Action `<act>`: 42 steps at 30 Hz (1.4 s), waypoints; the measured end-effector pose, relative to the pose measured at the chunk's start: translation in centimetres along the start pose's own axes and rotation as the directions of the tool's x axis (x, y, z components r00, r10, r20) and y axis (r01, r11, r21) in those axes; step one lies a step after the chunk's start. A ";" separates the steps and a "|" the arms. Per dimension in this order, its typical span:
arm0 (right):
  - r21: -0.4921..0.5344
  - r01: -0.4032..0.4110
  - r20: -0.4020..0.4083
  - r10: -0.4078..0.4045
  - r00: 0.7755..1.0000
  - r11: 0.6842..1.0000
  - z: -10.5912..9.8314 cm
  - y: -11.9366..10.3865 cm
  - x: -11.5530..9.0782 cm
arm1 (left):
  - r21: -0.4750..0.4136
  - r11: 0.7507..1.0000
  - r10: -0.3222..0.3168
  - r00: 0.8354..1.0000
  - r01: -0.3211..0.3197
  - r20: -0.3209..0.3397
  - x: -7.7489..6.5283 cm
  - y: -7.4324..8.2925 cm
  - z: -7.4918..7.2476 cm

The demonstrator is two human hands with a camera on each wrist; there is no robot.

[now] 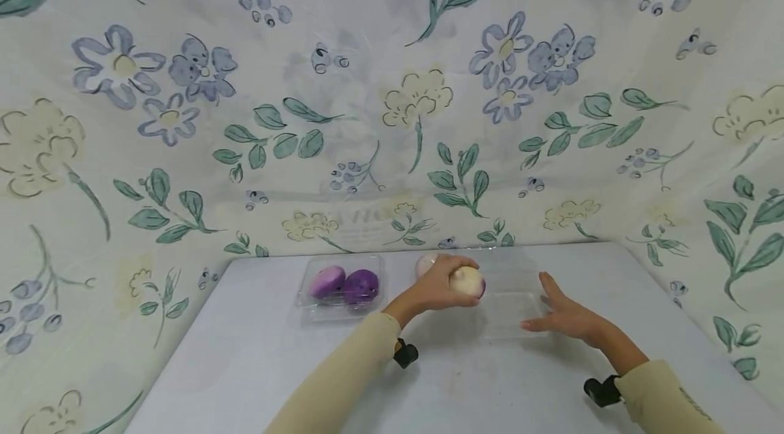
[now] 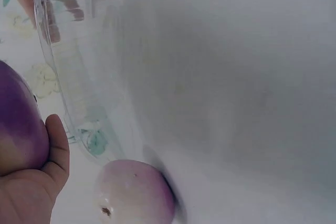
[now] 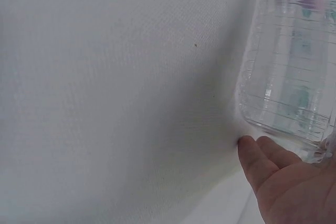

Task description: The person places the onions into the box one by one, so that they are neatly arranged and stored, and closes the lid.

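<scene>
My left hand (image 1: 436, 284) grips a purple-and-white turnip (image 1: 470, 281), raised beside an open clear plastic clamshell box (image 1: 508, 325). In the left wrist view the thumb or a finger curls around the turnip's purple side (image 2: 21, 119). A paler pink-white turnip (image 2: 134, 192) lies on the table close to the box; the head view shows it partly hidden behind the left hand. At the box's right side is my right hand (image 1: 566, 311), fingers spread. Its fingertips (image 3: 247, 145) are right at the box's corner in the right wrist view.
To the left stands a second clear plastic box (image 1: 309, 315) holding two purple turnips (image 1: 344, 284). The white table (image 1: 245, 379) ends at the back against a floral curtain (image 1: 367, 101), which also runs along both sides.
</scene>
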State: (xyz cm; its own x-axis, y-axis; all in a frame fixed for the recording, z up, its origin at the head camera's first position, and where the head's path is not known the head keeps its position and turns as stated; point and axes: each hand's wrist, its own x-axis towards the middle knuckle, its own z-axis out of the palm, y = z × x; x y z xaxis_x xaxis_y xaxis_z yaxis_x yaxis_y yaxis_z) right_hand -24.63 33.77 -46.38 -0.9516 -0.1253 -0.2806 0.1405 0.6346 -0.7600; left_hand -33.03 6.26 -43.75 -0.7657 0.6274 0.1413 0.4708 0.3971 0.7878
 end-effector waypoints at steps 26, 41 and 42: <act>0.062 0.036 0.009 -0.037 0.999 0.997 0.0 0.5 0.2 | 0.057 0.992 0.098 0.979 -0.110 0.181 4.7 1.7 4.8; 0.073 0.023 0.013 -0.024 1.000 0.997 0.1 0.8 0.1 | 0.108 0.990 0.064 0.971 -0.091 0.229 5.7 1.8 7.1; 0.076 0.023 0.014 -0.025 1.000 0.997 0.1 0.7 0.0 | 0.106 0.992 0.046 0.973 -0.072 0.225 5.7 1.7 7.2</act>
State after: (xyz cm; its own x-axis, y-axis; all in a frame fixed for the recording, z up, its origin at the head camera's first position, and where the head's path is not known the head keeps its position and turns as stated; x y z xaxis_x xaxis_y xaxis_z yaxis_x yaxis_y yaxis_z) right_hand -24.51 34.13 -47.04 -0.9508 -0.1517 -0.2702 0.1387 0.5714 -0.8089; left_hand -33.44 15.37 -45.92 -0.6248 0.7799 0.0387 0.5682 0.4202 0.7075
